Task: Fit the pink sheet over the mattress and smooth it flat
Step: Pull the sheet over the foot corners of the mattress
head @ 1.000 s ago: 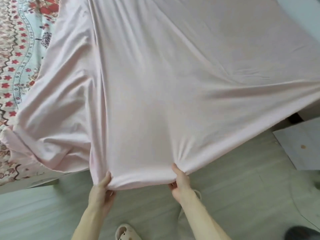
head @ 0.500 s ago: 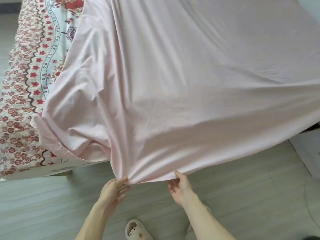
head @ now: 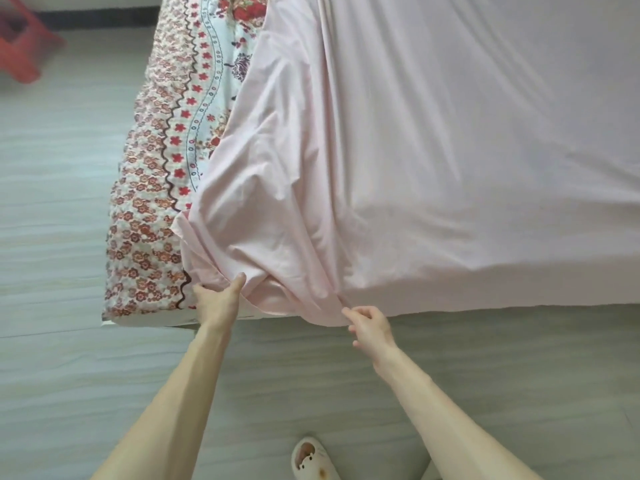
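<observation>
In the head view, the pale pink cotton sheet covers most of the floral-patterned mattress. It lies fairly flat on the right but is bunched at the near left corner, and a left strip of the mattress is bare. The left hand grips the bunched corner with the thumb on top. The right hand pinches the near hem. Fitting that corner and smoothing it likely remain. The folds run from the corner toward the far side. The sheet's edges leave the frame, so its long axis cannot be told.

Both bare arms stretched forward. Left hand grips pink sheet, thumb on top (fingers mostly hidden). Right hand pinches it right of that grip, fingers curled.
</observation>
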The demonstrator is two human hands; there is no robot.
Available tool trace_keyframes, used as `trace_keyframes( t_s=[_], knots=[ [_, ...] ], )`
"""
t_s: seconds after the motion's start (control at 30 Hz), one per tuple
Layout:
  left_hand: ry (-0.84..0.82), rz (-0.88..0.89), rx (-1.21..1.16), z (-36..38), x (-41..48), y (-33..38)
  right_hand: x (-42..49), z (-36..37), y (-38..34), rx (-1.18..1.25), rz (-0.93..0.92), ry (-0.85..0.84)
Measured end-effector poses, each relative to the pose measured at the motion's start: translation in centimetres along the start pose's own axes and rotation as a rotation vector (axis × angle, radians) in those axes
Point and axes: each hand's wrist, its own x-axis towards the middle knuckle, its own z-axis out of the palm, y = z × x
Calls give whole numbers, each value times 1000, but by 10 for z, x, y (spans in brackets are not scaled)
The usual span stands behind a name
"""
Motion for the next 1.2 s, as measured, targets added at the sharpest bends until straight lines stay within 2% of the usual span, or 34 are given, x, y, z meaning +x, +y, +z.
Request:
trace_keyframes(
  t_s=[0.17,0.27,0.37,0.47,0.53,0.6,0.67,0.77,0.83,0.93,1.1,1.2],
  knots=[
    [-32,107,26,-16,15,-1,-5,41,-25,-247,-245,-8],
    [-46,105,-125,-28,3,-32,-21,67,-28,-529,-448,-37],
    [-86,41,-237,-50,-3,-65,-32,100,-19,-819,-612,-157],
    [-18,-15,-316,-83,-1,-94,-33,134,-3,-1197,-671,-202],
    [98,-34,-281,-117,2,-114,-35,154,8,-1314,-644,-195],
    [181,-12,-170,-150,10,-135,-37,167,20,-1347,-577,-240],
    [186,32,-11,-170,21,-144,-40,173,27,-1361,-530,-317],
    [77,50,245,-176,33,-149,-42,180,27,-1374,-500,-410],
    [-32,-5,364,-168,33,-147,-46,181,22,-1388,-457,-461],
    [-128,-76,420,-156,26,-140,-53,182,10,-1362,-422,-456],
    [-251,-82,438,-158,29,-127,-55,183,-13,-1104,-506,-333],
    [-227,-23,335,-161,37,-113,-53,191,-33,-960,-568,-288]
  ],
)
